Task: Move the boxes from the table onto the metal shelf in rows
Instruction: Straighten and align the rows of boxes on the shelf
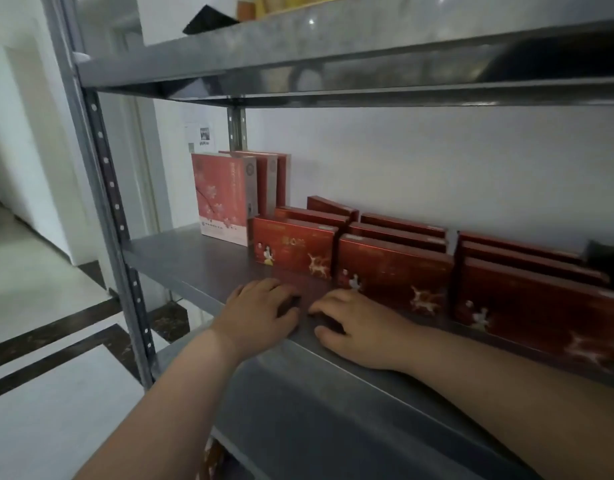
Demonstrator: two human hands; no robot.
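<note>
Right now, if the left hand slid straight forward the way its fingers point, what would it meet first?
Most likely the leftmost dark red box in the front row. The left hand rests on the shelf, fingers aimed at its face, with bare shelf between. Depth is hard to judge.

Two bare forearms, no sleeves in view, end in the left hand (pixel 258 313) and right hand (pixel 359 329); no rings, watch or gloves worn

Print on the red boxes (pixel 293 244) is too blurred to read.
</note>
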